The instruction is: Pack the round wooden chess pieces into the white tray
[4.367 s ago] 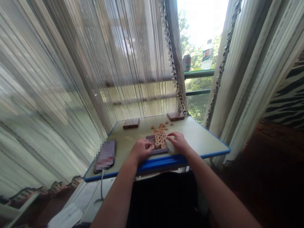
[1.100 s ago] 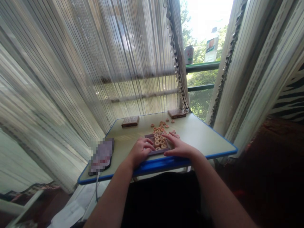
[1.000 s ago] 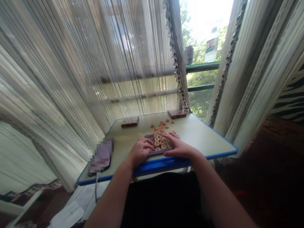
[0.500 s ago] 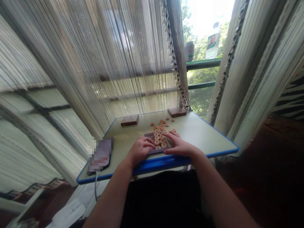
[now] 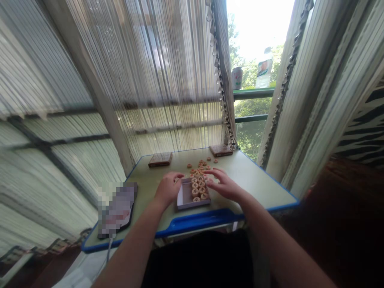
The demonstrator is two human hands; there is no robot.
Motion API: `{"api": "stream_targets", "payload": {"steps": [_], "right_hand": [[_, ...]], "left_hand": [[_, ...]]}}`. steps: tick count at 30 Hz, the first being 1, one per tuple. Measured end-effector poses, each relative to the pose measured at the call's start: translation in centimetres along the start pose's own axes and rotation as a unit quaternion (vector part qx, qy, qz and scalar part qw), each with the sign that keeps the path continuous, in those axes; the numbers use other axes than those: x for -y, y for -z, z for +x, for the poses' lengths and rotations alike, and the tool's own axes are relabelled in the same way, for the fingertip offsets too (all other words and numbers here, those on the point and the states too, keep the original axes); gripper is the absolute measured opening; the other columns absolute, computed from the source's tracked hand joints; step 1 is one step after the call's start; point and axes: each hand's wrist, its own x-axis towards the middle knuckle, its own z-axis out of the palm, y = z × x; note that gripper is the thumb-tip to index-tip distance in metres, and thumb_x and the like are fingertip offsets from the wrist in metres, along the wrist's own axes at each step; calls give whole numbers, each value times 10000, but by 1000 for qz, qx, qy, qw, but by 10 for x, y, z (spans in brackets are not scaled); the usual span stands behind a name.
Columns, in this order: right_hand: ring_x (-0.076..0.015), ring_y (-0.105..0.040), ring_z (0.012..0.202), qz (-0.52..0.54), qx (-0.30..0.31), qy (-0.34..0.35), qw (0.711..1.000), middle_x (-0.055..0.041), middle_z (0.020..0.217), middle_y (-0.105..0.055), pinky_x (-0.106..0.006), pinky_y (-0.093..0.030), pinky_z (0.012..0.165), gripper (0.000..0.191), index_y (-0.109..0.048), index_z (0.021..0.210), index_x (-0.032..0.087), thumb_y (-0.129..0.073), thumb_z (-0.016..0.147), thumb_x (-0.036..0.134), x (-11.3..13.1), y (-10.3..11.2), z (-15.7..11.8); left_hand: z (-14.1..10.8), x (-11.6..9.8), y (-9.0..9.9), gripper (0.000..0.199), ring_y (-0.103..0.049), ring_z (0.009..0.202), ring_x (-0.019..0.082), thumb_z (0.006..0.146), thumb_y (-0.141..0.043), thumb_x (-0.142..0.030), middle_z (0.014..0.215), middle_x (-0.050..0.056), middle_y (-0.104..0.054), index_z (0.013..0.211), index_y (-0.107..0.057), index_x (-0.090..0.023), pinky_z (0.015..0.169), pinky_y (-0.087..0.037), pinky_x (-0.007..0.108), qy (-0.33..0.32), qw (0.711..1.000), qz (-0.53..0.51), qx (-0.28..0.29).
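Observation:
A shallow light purple box (image 5: 195, 206) lies on the table near its front edge. Round wooden xiangqi pieces (image 5: 195, 191) stand in rows in its right half, and the left part of its floor shows bare. My left hand (image 5: 168, 191) is at the box's left rear corner, fingers apart and pointing right. I cannot tell whether it touches the rim. Over the right rear side, my right hand (image 5: 224, 185) is spread, its fingers beside a few loose pieces. More loose xiangqi pieces (image 5: 200, 165) are scattered behind the box.
Two flat brown boxes (image 5: 161, 159) (image 5: 221, 150) lie along the table's far edge. A blurred-out flat device (image 5: 118, 212) with a cable is at the left. Sheer curtains (image 5: 171, 80) hang behind the table (image 5: 258, 188). A can (image 5: 237, 78) and a bottle (image 5: 264, 70) stand on the window rail.
My left hand has moved from the box's front left to its rear left corner, uncovering the box's left part. My right hand has drawn back from over the pieces. The view has shifted slightly.

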Motion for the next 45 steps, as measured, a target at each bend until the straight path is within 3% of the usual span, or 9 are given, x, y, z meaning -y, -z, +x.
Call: {"api": "stream_targets", "payload": {"steps": [3,5,10,16,32,45], "right_hand": [[-217,-467,1106,-97,-17,62,993,-42,1091,-633,-420,-298,1004,279,-663,1018,243,-545,768,209,0,5,32],[-213,-505,1028,-154,7,82,985,-31,1019,-666,-424,-300,982,250,-704,907,254,-522,768,151,-3,4,55],[-215,-501,979,-186,55,68,979,-36,1008,-660,-403,-317,942,219,-720,894,261,-549,764,216,-22,-6,85],[-234,-467,954,-218,58,75,971,-34,992,-649,-399,-318,907,192,-734,804,256,-573,764,352,-36,-10,86],[-223,-503,838,-248,17,73,966,-51,830,-663,-373,-373,833,158,-714,776,241,-648,689,356,-47,-9,92],[-217,-528,793,-230,39,36,972,-41,814,-686,-373,-383,808,226,-718,822,220,-624,693,379,-49,-9,92]], "left_hand": [[26,0,-5,306,-591,906,193,732,-431,-170,948,63,-673,902,-685,-165,842,-452,305,-24,998,27,52],[44,0,-12,313,-600,894,190,734,-426,-162,951,59,-679,889,-698,-176,834,-455,296,-32,995,40,81],[68,10,-29,297,-619,856,177,769,-455,-242,958,47,-691,931,-693,-172,800,-470,270,-4,993,-23,112],[64,19,-32,324,-612,860,170,789,-472,-313,993,52,-683,987,-678,-159,785,-465,258,2,994,-52,95],[59,13,-31,328,-600,812,170,787,-464,-356,906,56,-687,907,-698,-160,748,-445,249,1,994,2,109],[58,16,-29,357,-602,774,169,775,-450,-387,858,46,-697,881,-701,-156,694,-435,244,0,992,2,129]]}}
